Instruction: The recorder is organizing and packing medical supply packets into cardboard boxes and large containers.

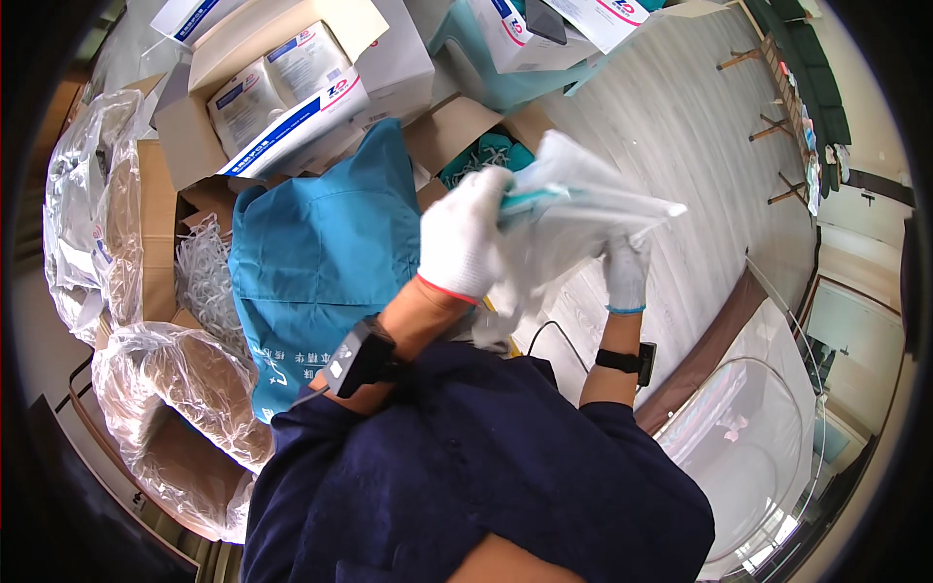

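A translucent plastic bag point(573, 219) with a teal strip along its upper side is held up in front of me, smeared a little by motion. My left hand point(462, 233), in a white knit glove with a red cuff, is closed on the bag's left side by the strip. At its lower right, my right hand point(625, 272), in a greyish-white glove with a blue cuff, grips the plastic; its fingertips are partly hidden. Just left of my left hand, a blue cloth point(326, 228) drapes over the boxes. Behind the bag stands an open carton point(437, 136) with teal items inside.
An open white carton point(180, 136) of wrapped packs stands at the upper left. White shredded strips point(207, 267) fill a box beside the blue cloth. A plastic-lined carton point(175, 389) is at the lower left, a wooden bench point(777, 73) at the far right, a clear plastic cover point(739, 437) lower right.
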{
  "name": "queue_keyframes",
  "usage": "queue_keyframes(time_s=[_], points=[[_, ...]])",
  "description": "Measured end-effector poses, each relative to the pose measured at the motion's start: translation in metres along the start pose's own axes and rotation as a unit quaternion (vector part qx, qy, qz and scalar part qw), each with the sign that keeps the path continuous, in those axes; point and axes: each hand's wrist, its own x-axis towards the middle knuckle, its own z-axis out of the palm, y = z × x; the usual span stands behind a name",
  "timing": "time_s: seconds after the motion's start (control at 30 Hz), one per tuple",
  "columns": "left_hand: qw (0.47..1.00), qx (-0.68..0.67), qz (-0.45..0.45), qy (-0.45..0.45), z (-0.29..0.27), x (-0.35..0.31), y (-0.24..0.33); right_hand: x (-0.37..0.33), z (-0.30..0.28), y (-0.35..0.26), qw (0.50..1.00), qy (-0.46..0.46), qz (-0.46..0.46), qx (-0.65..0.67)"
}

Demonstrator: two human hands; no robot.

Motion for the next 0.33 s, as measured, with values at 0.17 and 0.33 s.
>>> queue_keyframes(time_s=[0.17, 0.33], points=[[0.995, -0.002, -0.099, 0.023, -0.009, 0.012, -0.025, 0.003, 0.002, -0.016, 0.893, 0.285, 0.121, 0.325], [0.987, 0.013, -0.152, -0.050, 0.022, 0.025, -0.046, 0.001, -0.005, -0.003, 0.793, 0.362, 0.178, 0.456]])
